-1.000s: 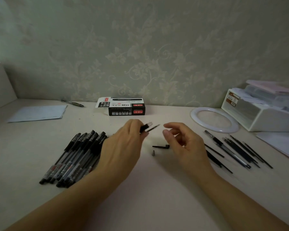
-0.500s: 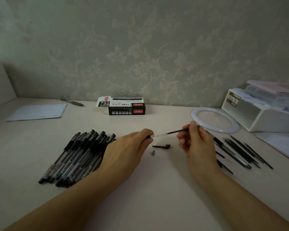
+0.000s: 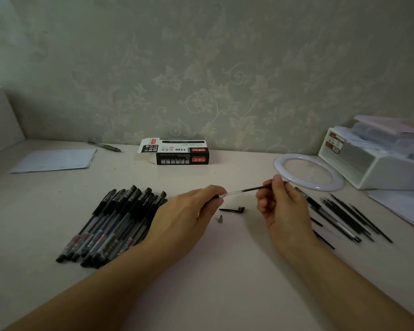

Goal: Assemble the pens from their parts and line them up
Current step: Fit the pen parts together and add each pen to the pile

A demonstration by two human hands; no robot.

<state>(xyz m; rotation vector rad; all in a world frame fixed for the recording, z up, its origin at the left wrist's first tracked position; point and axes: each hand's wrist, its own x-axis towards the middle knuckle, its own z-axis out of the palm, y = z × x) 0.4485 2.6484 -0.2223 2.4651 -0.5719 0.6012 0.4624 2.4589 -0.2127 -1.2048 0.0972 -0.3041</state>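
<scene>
Left hand (image 3: 187,211) grips the clear pen barrel (image 3: 233,193) by its rear end, open mouth facing right, held low above the surface (image 3: 213,283). Right hand (image 3: 281,206) pinches the black refill (image 3: 256,188) near its tip end, in line with the barrel, probably feeding it in; whether it has entered I can't tell. Both wrists low, forearms converging. Cap (image 3: 232,209) and metal tip cone (image 3: 220,219) lie just below, within reach. Finished pens (image 3: 112,223) rowed left, spare refills (image 3: 349,216) right.
</scene>
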